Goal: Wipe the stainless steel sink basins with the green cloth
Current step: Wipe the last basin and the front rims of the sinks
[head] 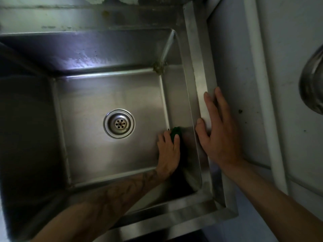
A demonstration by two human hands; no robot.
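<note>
A deep stainless steel sink basin fills the view, with a round drain in the middle of its floor. My left hand reaches down inside the basin and presses the green cloth against the lower right wall, near the floor edge. Only a small part of the cloth shows beyond my fingers. My right hand rests flat with straight fingers on the sink's right rim, the thumb hooked over the inner edge.
A clump of grime sits in the basin's far right corner. A pale wall and a white pipe run along the right of the sink. A metal bowl-like object shows at the right edge.
</note>
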